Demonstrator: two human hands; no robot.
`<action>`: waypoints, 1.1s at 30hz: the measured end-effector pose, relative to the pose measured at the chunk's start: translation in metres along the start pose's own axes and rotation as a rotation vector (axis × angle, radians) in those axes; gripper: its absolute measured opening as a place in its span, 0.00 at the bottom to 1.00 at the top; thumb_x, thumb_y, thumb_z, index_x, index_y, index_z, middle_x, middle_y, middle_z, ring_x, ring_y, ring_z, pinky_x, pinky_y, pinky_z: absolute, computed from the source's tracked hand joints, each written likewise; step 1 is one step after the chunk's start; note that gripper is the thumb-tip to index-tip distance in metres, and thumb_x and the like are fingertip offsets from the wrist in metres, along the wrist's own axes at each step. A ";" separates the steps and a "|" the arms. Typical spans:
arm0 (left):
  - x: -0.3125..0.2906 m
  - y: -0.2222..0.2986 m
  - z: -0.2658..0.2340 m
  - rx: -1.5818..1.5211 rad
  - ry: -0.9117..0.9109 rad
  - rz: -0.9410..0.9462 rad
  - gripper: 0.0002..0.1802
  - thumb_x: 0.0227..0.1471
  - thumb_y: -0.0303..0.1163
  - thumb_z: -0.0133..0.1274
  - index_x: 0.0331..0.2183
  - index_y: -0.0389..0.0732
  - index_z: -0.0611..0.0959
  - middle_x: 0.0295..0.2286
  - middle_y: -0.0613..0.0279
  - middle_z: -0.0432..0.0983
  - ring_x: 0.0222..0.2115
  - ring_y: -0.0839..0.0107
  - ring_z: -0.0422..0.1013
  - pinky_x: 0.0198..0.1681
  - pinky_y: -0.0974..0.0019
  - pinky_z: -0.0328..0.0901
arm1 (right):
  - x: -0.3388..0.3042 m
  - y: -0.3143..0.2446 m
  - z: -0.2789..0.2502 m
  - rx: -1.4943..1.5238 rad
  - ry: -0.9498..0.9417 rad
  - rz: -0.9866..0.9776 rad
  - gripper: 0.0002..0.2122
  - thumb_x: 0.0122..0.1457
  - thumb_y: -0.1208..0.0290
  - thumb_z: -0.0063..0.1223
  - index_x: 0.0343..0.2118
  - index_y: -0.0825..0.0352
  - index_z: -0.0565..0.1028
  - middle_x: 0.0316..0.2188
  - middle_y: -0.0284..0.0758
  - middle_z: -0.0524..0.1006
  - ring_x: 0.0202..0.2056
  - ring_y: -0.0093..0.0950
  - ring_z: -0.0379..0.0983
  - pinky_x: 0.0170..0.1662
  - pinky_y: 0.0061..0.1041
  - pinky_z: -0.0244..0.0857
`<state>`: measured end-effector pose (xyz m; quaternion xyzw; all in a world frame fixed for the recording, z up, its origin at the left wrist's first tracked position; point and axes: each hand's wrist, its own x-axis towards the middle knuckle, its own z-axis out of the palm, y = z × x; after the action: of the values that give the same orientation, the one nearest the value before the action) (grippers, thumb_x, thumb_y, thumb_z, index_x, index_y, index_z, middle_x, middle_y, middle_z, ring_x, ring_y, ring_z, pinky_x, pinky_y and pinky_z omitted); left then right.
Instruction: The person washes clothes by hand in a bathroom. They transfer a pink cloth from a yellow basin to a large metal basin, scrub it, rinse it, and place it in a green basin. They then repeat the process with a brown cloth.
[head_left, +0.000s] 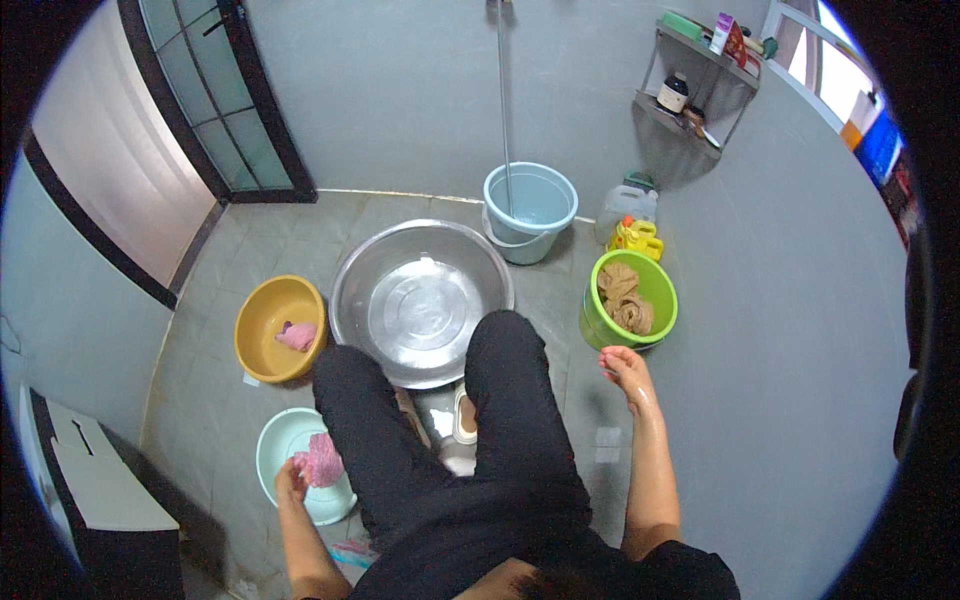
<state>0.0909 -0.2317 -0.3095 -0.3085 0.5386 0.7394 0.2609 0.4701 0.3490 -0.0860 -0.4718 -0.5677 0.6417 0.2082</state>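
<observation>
**Down on the smooth grey tile floor (pixel 205 350), from big to small**

A person in black clothes (pixel 525 430) sits with knees apart. Biggest of the tubs is a wide, round, shiny silver metal basin (pixel 420 305), just in front of the knees. Behind it, near the wall, stands a round light blue plastic bucket (pixel 535 190) with a handle. On the right side stands a round bright green plastic bucket (pixel 664 300). On the left is a round dark yellow plastic tub (pixel 253 340). Nearer to the person, by the left leg, is a round pale mint plastic bowl (pixel 275 437).

Now the smaller things. A crumpled brown cloth (pixel 622 290) lies in the green bucket. A bumpy pink cloth (pixel 320 462) lies in the mint bowl, on the side next to the leg. The left hand (pixel 291 482) is at that bowl, and its fingers touch the edge of the pink cloth. I can't tell how tight they hold it. The right hand (pixel 627 372) is up just beside the green bucket, looking wet, with its fingers loose and a bit bent. Smallest is a plain light pink cloth (pixel 297 336), bunched up in the yellow tub.
</observation>
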 end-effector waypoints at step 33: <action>0.281 0.051 0.206 1.627 0.354 0.515 0.49 0.17 0.37 0.68 0.48 0.49 0.65 0.36 0.54 0.73 0.38 0.59 0.69 0.41 0.64 0.64 | 0.259 0.149 0.358 -0.709 -0.916 -0.121 0.08 0.50 0.74 0.48 0.34 0.68 0.73 0.33 0.42 0.73 0.36 0.34 0.71 0.41 0.28 0.64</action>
<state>-0.1717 -0.0338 -0.4370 -0.0053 0.9852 0.1023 0.1373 0.0879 0.3262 -0.3519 -0.1535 -0.8061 0.5379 -0.1929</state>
